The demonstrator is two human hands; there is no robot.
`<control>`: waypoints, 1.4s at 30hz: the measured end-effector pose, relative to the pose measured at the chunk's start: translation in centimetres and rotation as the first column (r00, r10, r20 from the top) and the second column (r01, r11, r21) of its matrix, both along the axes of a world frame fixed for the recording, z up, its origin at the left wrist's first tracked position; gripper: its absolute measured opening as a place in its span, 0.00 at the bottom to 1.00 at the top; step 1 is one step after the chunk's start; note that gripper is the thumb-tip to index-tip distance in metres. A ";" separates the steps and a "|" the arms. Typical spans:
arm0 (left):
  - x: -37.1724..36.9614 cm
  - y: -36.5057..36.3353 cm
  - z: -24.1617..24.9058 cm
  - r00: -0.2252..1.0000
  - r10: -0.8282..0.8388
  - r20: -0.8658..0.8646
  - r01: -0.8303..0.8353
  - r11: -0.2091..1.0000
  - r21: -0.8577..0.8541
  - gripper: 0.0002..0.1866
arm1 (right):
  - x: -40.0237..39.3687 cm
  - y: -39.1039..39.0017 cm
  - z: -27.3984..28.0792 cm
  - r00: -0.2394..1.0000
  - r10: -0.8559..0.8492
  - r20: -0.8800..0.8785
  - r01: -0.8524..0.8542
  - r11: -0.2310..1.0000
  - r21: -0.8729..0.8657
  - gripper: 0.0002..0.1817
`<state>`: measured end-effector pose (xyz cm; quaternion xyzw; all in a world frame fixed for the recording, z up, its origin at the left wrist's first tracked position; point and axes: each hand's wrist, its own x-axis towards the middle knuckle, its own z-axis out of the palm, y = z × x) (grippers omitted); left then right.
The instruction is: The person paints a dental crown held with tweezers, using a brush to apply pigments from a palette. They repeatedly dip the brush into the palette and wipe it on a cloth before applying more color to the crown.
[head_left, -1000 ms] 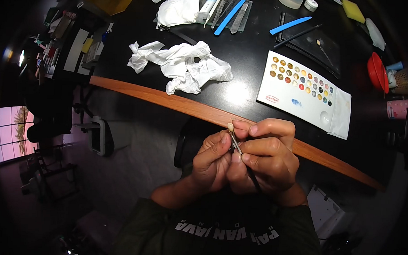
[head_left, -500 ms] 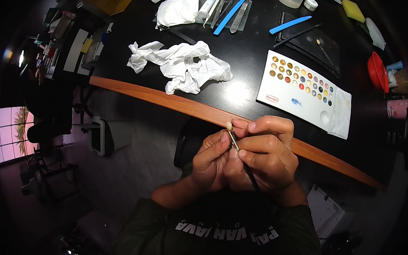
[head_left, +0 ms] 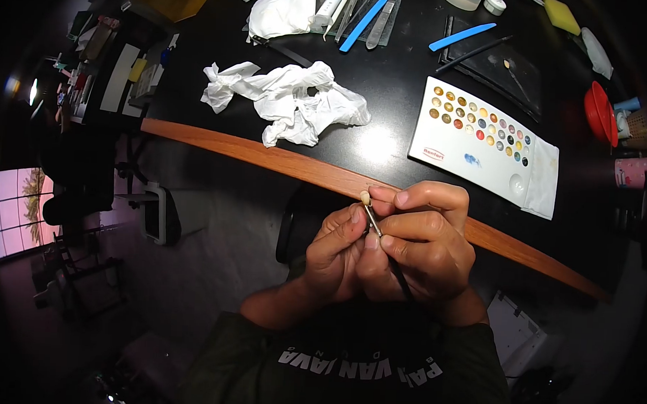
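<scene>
Close together in front of my chest, my left hand (head_left: 338, 249) and my right hand (head_left: 430, 241) are both closed. My right hand pinches a thin brush (head_left: 398, 274) with a dark handle and a silvery metal front part. Its front end reaches a small cream-coloured, tooth-shaped piece (head_left: 365, 198), which looks like a dental crown. The fingers of my left hand are closed just below this piece, apparently on a small holder that is mostly hidden. Where brush and piece meet is too small to make out.
Beyond the wooden table edge (head_left: 268, 154) lie crumpled white tissue (head_left: 298, 105) and a white Renfert palette (head_left: 446, 146) with coloured paint wells. Behind are a dark tray (head_left: 523, 95), a blue-handled tool (head_left: 462, 37), several other tools and a red bowl (head_left: 601, 115).
The two hands stay together in nearly the same place. The brush and the cream piece have shifted very slightly, and the view has moved a touch.
</scene>
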<state>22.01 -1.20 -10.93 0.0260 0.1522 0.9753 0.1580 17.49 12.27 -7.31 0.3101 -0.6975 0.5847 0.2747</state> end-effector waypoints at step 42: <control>0.1 0.0 0.1 0.999 -0.011 0.040 0.011 1.000 0.012 0.20 | 0.0 0.0 0.1 1.000 -0.016 -0.011 0.016 1.000 -0.001 0.10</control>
